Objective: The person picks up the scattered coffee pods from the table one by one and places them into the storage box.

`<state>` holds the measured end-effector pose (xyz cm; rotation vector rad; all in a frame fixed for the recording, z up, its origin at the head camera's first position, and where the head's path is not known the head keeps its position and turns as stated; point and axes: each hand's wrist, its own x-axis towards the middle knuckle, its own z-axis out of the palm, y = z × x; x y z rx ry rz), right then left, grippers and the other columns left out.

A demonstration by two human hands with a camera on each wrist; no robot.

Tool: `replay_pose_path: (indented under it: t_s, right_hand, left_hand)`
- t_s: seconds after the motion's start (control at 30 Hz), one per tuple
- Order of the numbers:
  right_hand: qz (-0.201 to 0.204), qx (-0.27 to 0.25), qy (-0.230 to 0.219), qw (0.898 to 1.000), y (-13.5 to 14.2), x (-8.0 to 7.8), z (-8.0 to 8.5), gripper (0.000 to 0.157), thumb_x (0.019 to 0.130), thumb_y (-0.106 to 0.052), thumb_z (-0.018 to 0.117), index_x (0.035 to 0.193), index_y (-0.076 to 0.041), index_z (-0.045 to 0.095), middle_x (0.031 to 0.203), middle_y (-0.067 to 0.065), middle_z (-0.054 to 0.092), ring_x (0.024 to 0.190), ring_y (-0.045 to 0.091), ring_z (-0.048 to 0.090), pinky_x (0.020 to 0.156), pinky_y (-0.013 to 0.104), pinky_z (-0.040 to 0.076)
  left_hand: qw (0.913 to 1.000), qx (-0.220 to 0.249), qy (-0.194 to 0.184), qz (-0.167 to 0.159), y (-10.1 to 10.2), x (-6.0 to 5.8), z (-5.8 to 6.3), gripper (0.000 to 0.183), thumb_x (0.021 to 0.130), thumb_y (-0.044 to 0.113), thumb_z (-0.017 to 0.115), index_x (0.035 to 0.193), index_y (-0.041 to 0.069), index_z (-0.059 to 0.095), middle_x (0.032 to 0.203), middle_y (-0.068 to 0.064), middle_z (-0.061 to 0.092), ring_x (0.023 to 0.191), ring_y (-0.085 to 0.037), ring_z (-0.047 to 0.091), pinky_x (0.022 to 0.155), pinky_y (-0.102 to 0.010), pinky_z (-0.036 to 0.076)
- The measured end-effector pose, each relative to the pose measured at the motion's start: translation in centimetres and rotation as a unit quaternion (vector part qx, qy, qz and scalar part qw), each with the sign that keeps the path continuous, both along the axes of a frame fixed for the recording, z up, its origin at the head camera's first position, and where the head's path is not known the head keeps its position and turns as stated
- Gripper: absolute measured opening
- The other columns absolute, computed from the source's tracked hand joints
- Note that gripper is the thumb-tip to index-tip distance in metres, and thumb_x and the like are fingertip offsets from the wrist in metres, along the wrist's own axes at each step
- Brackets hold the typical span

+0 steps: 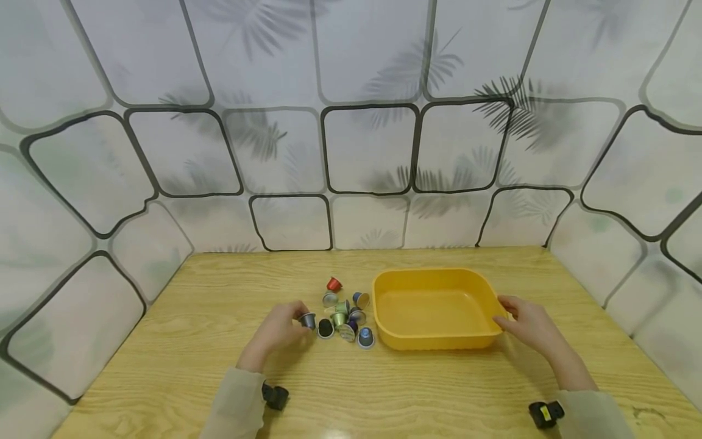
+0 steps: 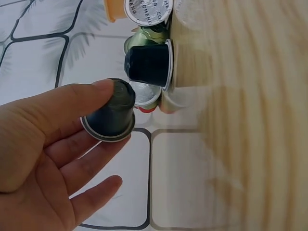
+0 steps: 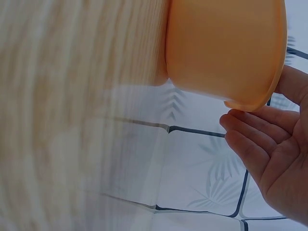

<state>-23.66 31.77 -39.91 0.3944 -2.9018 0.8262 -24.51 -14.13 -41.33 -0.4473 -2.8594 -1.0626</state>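
Note:
My left hand (image 1: 278, 332) pinches a dark coffee capsule (image 2: 109, 113) between thumb and fingers, its rim facing down toward the fingers in the left wrist view. Right beside that hand lies a loose group of coffee capsules; a black capsule (image 1: 326, 328) is nearest, with a light green capsule (image 1: 339, 319) just past it. At the right, my right hand (image 1: 528, 323) holds the rim of a yellow plastic basin (image 1: 439, 342). The thumb is over the rim and the fingers (image 3: 250, 127) are beneath its lip. Nothing lies inside the basin.
A red capsule (image 1: 334, 284) lies at the back of the group, and a blue-grey capsule (image 1: 365, 338) stands at its front right, close to the basin. The wooden table (image 1: 417, 396) meets a patterned curtain-like wall (image 1: 367, 222) behind and at both sides.

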Motion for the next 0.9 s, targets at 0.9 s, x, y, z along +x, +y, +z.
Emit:
replay_pose_path:
  t_s: [0.9]
  right_hand:
    - [0.01,-0.023,-0.002,1.0,0.2,-0.1,0.1,0.051,0.084,-0.014,0.059,0.12,0.018,0.041,0.118,0.035,0.044,0.103,0.047,0.046,0.08,0.048,0.043]
  left_hand:
    - [0.9891,0.111,0.093,0.028,2.6,0.2,2.0,0.024,0.072,0.007,0.072,0.094,0.004,0.061,0.09,-0.004,0.062,0.088,-0.023,0.058,0.077,-0.037,0.047]
